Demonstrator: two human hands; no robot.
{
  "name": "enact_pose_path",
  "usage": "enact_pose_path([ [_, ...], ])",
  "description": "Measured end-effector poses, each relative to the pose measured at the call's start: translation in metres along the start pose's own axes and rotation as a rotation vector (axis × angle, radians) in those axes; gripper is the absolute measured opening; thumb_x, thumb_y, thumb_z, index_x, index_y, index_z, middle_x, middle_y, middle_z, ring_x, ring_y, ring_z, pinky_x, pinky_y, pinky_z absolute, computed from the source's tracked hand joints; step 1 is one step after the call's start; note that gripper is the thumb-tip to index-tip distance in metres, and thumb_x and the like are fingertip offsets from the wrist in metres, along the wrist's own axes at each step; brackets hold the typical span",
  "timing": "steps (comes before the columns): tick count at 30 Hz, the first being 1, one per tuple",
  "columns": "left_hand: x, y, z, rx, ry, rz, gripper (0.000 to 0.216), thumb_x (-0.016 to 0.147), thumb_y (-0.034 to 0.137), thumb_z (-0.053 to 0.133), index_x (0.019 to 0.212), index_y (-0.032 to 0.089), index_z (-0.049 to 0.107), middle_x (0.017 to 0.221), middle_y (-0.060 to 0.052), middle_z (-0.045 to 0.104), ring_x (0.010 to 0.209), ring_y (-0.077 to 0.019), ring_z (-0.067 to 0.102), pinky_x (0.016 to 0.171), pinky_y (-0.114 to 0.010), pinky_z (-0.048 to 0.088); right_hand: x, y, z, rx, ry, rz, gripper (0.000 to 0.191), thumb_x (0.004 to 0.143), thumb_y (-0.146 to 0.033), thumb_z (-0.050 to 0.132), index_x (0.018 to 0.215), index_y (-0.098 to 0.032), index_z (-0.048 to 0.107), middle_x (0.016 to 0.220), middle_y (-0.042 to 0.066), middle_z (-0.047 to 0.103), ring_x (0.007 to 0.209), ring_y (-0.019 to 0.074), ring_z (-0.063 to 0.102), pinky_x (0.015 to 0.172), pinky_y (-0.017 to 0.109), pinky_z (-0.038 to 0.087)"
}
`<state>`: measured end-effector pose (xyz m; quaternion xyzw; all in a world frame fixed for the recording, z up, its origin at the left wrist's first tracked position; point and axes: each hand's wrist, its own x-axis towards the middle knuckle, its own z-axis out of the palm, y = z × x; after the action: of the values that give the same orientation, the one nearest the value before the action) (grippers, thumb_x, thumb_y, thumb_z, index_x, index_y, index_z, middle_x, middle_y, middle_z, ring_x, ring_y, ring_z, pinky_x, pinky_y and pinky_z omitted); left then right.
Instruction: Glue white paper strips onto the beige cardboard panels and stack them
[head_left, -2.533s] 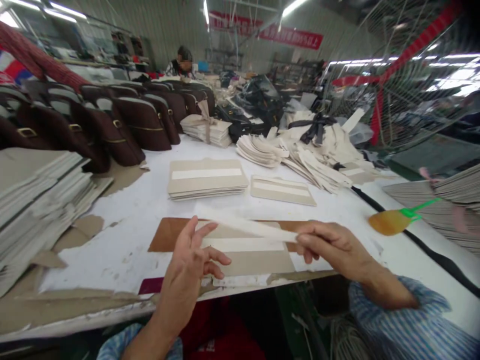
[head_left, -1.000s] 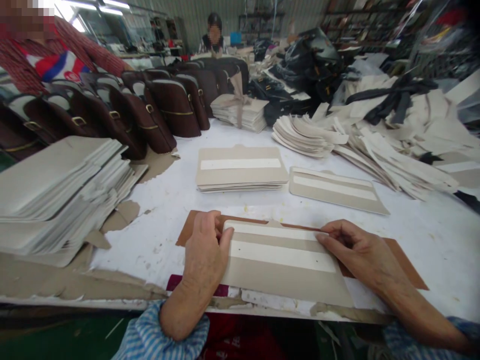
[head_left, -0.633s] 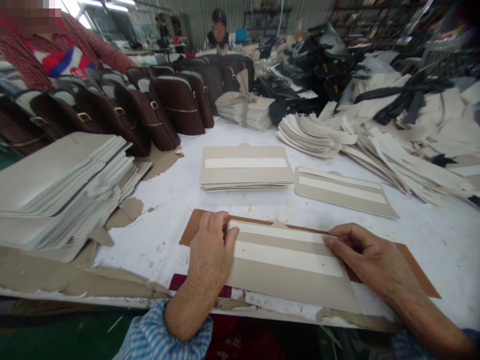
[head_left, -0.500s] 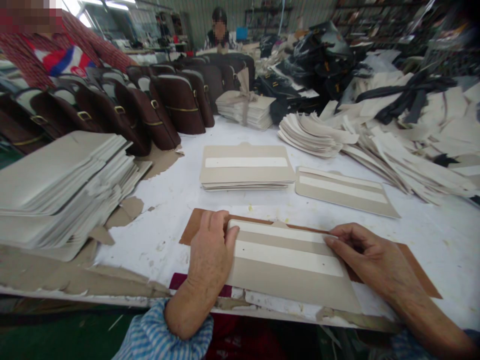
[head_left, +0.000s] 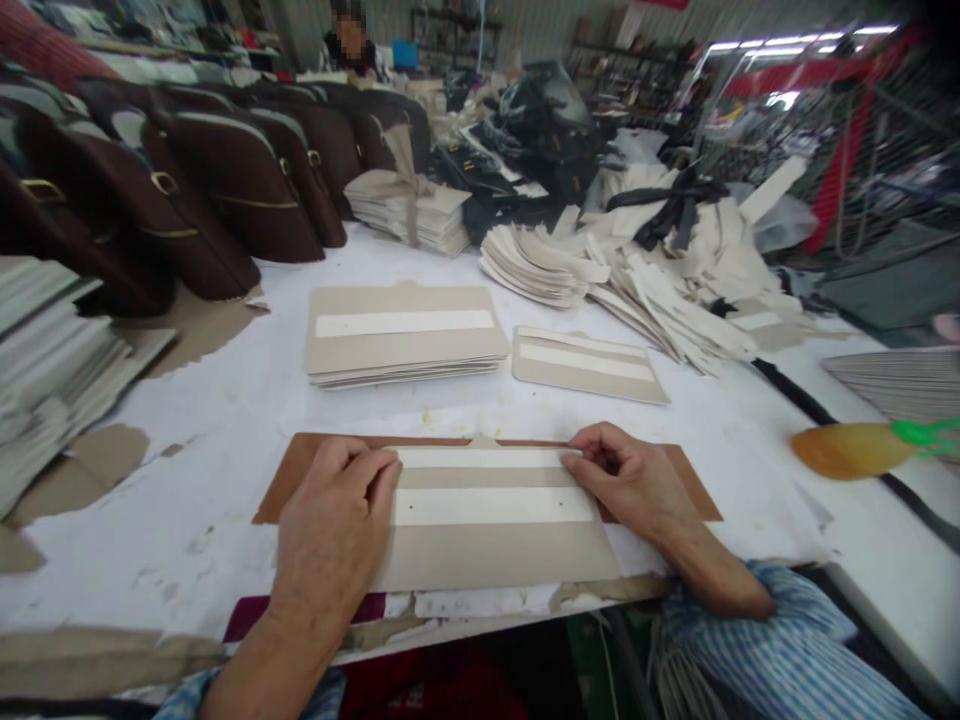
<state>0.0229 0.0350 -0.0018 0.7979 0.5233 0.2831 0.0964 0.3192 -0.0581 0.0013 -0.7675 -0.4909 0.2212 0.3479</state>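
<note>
A beige bag panel (head_left: pixel 495 555) with two white strips and a small tab on its far edge lies before me. Under it, a long brown strip (head_left: pixel 686 485) sticks out on both sides. At the panel's far left corner, my left hand (head_left: pixel 334 520) is closed, thumb and fingers pinching the edge. My right hand (head_left: pixel 626 485) pinches the far right corner the same way. Just beyond are a stack of similar panels (head_left: pixel 409 350) and, to its right, one more panel (head_left: pixel 589 368) lying by itself.
Dark brown bags (head_left: pixel 232 180) stand in rows at the back left. A tied bundle (head_left: pixel 412 210) and piles of pale strips (head_left: pixel 540 265) lie at the back. An amber bottle with a green top (head_left: pixel 851 450) is at the right. A person (head_left: pixel 349 45) is in the background.
My view has swung to the right, bringing the amber bottle into sight. My left hand now pinches the panel's corner instead of lying over its left edge. The panel sits straighter on the brown strip.
</note>
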Motion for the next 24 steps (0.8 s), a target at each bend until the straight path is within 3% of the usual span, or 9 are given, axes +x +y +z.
enact_pose_path([
  [11, 0.001, -0.0027, 0.0021, 0.085, 0.012, 0.039, 0.038, 0.1, 0.041, 0.045, 0.094, 0.021, 0.077, 0.095, -0.006, 0.066, 0.086, -0.0223, 0.066, 0.073, -0.034, 0.049, -0.0009, -0.0081, -0.001, -0.052, 0.029, -0.034, 0.016, 0.079, -0.039, 0.067, 0.078, -0.024, 0.062, 0.059, -0.004, 0.057, 0.053, 0.0139, 0.049, 0.051, 0.028, 0.038],
  [24, 0.0009, -0.003, 0.0016, 0.063, 0.009, 0.002, 0.035, 0.099, 0.043, 0.048, 0.095, 0.024, 0.077, 0.096, -0.003, 0.068, 0.085, -0.0214, 0.068, 0.072, -0.034, 0.05, 0.0005, -0.0079, -0.0058, -0.124, -0.06, -0.117, 0.022, 0.084, -0.035, 0.059, 0.068, -0.023, 0.066, 0.063, 0.001, 0.066, 0.059, 0.0169, 0.057, 0.056, 0.029, 0.041],
])
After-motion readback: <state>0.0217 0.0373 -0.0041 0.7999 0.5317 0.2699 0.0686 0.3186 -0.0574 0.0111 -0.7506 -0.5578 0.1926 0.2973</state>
